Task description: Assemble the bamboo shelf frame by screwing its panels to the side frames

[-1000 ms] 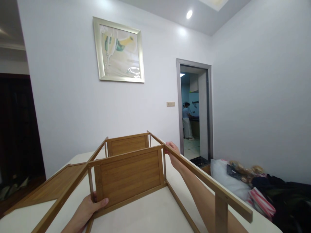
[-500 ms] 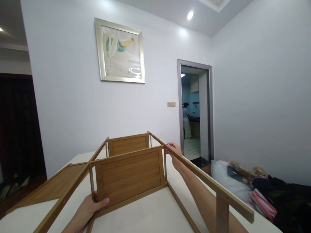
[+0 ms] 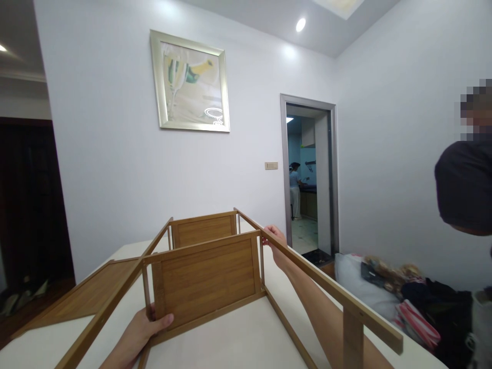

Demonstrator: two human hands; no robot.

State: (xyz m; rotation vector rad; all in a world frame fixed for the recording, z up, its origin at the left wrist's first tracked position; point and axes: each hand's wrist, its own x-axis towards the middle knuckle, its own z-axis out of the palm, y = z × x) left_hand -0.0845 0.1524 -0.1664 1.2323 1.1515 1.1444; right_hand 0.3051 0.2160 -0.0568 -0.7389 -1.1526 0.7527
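Note:
A brown wooden shelf frame (image 3: 200, 310) lies on its side on a white table, with long rails running toward me. Two panels stand upright across it, a near shelf panel (image 3: 209, 274) and a far shelf panel (image 3: 203, 229). My left hand (image 3: 148, 328) is closed around the near panel's lower left corner, thumb on its front face. At the upper right corner of that panel, my right hand (image 3: 274, 243) reaches round the outer side of the right rail (image 3: 307, 266). Its fingers are bent against the wood and partly hidden behind the rail.
A loose wooden panel (image 3: 88, 287) lies flat on the white table (image 3: 230, 338) at left. Clothes and bags (image 3: 418, 307) are piled beyond the table's right edge. One person (image 3: 467, 184) stands at far right; another person (image 3: 295, 189) is through the doorway (image 3: 282, 164).
A person in a dark top has come into view at the far right. Both my hands and the shelf frame stay practically in place.

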